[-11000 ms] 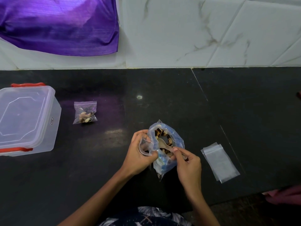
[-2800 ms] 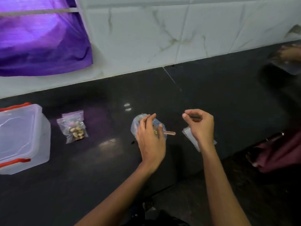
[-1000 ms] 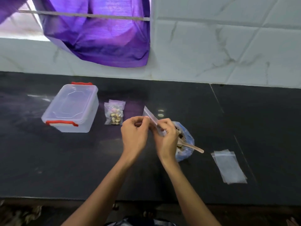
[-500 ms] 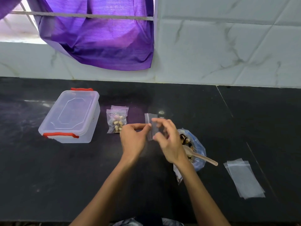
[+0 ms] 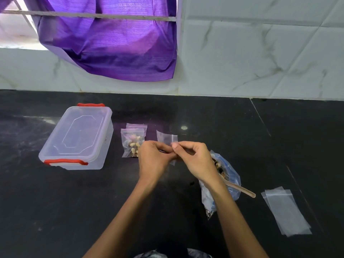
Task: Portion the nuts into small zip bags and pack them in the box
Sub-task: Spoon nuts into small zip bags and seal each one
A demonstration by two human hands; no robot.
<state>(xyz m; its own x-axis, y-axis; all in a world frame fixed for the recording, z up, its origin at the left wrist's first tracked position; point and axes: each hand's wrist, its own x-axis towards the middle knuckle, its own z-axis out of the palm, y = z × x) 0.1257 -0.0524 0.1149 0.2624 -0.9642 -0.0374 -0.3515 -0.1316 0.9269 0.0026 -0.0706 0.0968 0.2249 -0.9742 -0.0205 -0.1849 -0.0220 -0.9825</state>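
Observation:
My left hand (image 5: 155, 159) and my right hand (image 5: 193, 159) meet at mid-counter and both pinch an empty small zip bag (image 5: 166, 139), held upright between their fingertips. Just left of my left hand lies a filled small zip bag (image 5: 133, 141) with nuts inside. A blue-tinted big bag of nuts (image 5: 226, 174) sits open behind my right wrist, a wooden spoon (image 5: 240, 189) sticking out of it. The clear plastic box (image 5: 78, 137) with red clips stands at the left, its lid on.
A stack of empty small zip bags (image 5: 286, 211) lies flat at the right on the black counter (image 5: 204, 118). A purple cloth (image 5: 111, 43) hangs over the white tiled wall behind.
My hands have closed together on the empty small bag, fingertips now meeting at its middle. The view has shifted slightly; box, filled bag and nut bag lie as before.

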